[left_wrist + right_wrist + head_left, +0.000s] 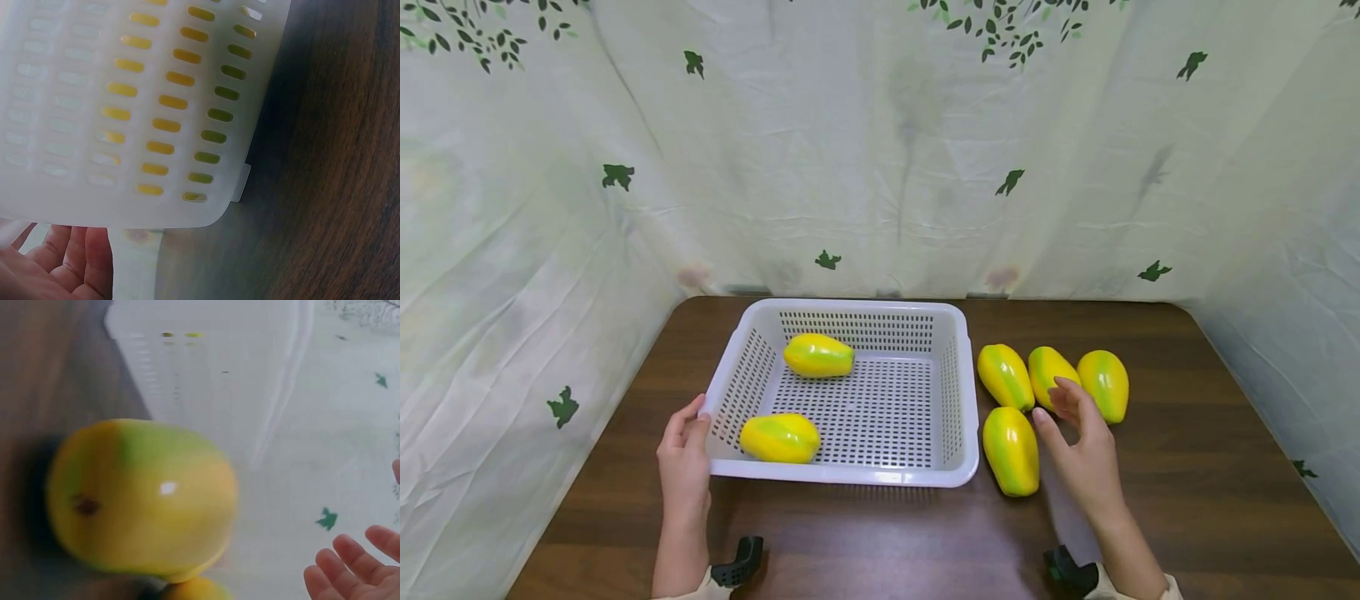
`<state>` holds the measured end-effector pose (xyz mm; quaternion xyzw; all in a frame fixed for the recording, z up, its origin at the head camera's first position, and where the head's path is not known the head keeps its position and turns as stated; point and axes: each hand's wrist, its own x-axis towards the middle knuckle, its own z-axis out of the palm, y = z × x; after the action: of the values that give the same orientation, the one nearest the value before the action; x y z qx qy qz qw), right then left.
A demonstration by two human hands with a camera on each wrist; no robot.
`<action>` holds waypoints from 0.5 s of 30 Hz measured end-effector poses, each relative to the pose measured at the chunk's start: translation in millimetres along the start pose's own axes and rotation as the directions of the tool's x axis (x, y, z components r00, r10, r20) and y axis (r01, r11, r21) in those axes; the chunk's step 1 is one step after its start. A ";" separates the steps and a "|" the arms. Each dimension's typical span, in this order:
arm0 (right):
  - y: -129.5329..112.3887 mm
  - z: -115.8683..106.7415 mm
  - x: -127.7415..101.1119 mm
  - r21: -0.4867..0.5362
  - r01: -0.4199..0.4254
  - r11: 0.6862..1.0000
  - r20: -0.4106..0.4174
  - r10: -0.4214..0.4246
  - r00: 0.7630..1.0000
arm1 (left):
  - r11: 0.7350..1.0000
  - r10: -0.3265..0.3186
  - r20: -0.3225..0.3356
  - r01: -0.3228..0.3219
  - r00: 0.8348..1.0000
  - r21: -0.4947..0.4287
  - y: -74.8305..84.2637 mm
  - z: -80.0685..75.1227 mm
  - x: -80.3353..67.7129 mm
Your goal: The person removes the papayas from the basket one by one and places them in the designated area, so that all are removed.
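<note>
A white plastic basket (pixel 880 475) with slotted walls stands on the table, holding two yellow-green papayas, one at the back (pixel 818 356) and one at the front left (pixel 780 438). My left hand (pixel 685 458) grips the basket's left rim; in the left wrist view its fingers (pixel 78 259) curl at the rim. To the basket's right lie several more papayas. Hovering beside them is my right hand (pixel 1082 454), fingers spread and holding nothing, its tips close to the nearest papaya (pixel 1011 452). That papaya looms large in the right wrist view, with the hand's fingers (pixel 350 565) apart from it.
Behind the near papaya sit three others: a left one (pixel 1004 377), a middle one (pixel 1051 375) partly covered by my right hand, and a right one (pixel 1103 385). The brown wooden table (pixel 1210 467) ends at a pale leaf-print curtain (pixel 880 167).
</note>
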<state>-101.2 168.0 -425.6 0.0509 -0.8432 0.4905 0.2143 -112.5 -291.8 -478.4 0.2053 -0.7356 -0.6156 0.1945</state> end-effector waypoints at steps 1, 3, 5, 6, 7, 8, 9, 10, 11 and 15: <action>-2.3 0.1 2.3 0.003 0.020 1.000 -0.002 -0.020 1.000 | 1.000 0.013 -0.001 -0.013 1.000 0.004 -11.1 -1.3 5.7; -6.9 0.5 7.1 0.006 0.052 0.999 -0.002 -0.052 0.999 | 1.000 0.028 -0.010 -0.028 1.000 -0.006 -32.2 -3.2 16.7; -11.6 1.4 12.2 0.008 0.077 0.997 -0.002 -0.077 0.997 | 0.999 0.040 -0.016 -0.040 0.999 0.004 -43.7 -4.0 22.9; -14.0 1.9 14.8 0.009 0.090 0.996 0.000 -0.090 0.996 | 0.999 0.045 -0.017 -0.045 0.999 0.006 -47.6 -4.2 24.7; -16.3 2.7 17.2 0.014 0.100 0.995 0.001 -0.100 0.995 | 0.999 0.046 -0.017 -0.046 0.999 0.003 -50.0 -4.3 26.0; -19.1 3.4 19.6 0.019 0.108 0.994 0.003 -0.108 0.994 | 0.999 0.044 -0.015 -0.044 0.999 -0.003 -51.8 -4.5 26.9; -21.8 4.1 21.9 0.023 0.119 0.993 0.006 -0.119 0.993 | 0.999 0.042 -0.013 -0.042 0.999 -0.007 -52.8 -4.6 27.6; -24.8 4.9 24.2 0.025 0.125 0.992 0.010 -0.125 0.992 | 0.999 0.040 -0.011 -0.040 0.999 -0.002 -53.5 -4.6 27.8; -28.0 5.7 26.5 0.032 0.129 0.991 0.016 -0.129 0.991 | 0.999 0.039 -0.010 -0.039 0.999 0.003 -53.7 -4.6 27.9; -40.6 9.8 35.8 0.039 0.134 0.990 0.040 -0.135 0.990 | 1.000 0.030 -0.009 -0.030 0.999 -0.004 -54.1 -4.6 28.1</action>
<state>-124.6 143.2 -382.4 0.1220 -0.8332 0.4888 0.2277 -130.3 -319.3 -530.0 0.1965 -0.7366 -0.6130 0.2074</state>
